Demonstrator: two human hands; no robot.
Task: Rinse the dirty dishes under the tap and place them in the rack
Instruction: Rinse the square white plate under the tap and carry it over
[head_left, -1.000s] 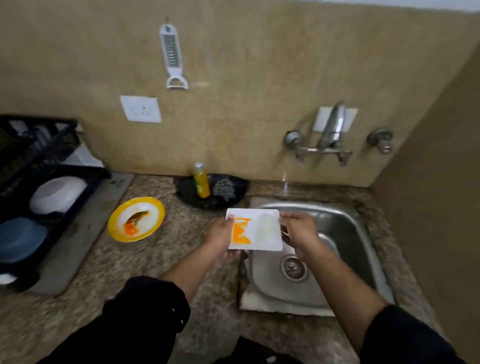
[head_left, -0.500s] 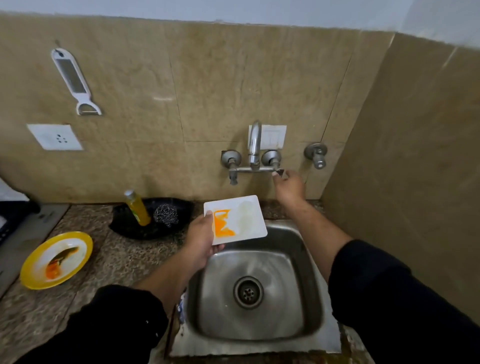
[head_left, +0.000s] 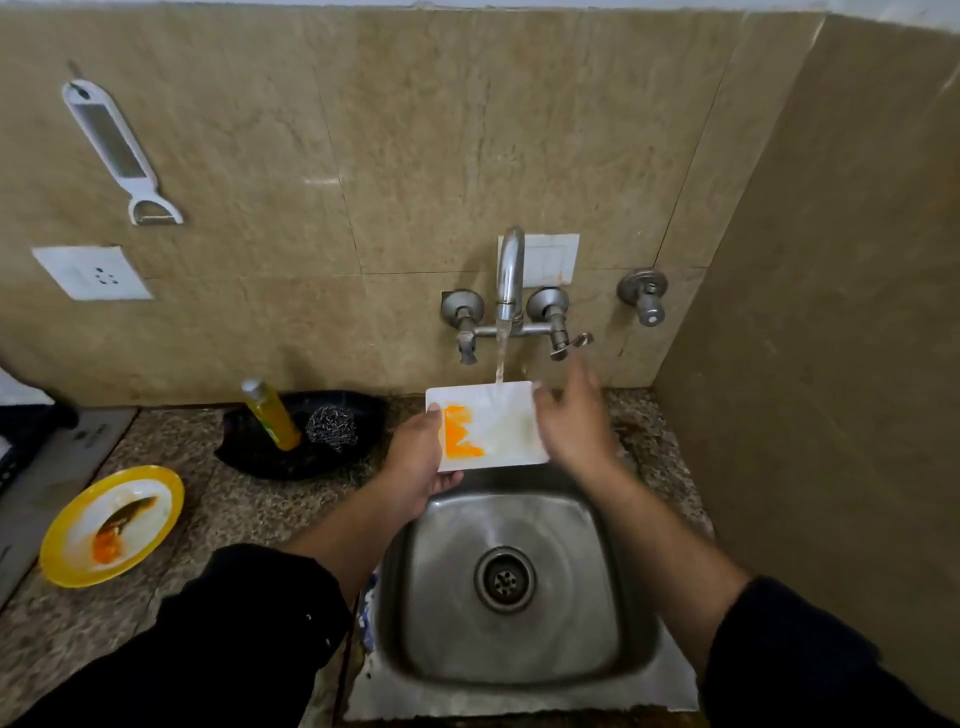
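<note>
White rectangular plate (head_left: 506, 421), smeared orange, sits above the back edge of the sink (head_left: 441, 582) in the head view. Water from the tap (head_left: 510, 270) hits its far edge. Left hand (head_left: 415, 467) grips its left side, thumb on top. Right hand (head_left: 574, 423) is at its right edge, fingers loosely spread and blurred, contact unclear. Dirty yellow plate (head_left: 62, 551) lies on the worktop (head_left: 234, 512), well left.

1 wht plate (head_left: 511, 415), 1 ylw plate (head_left: 172, 498), 1 tap (head_left: 509, 270), 1 sink (head_left: 441, 603).
</note>
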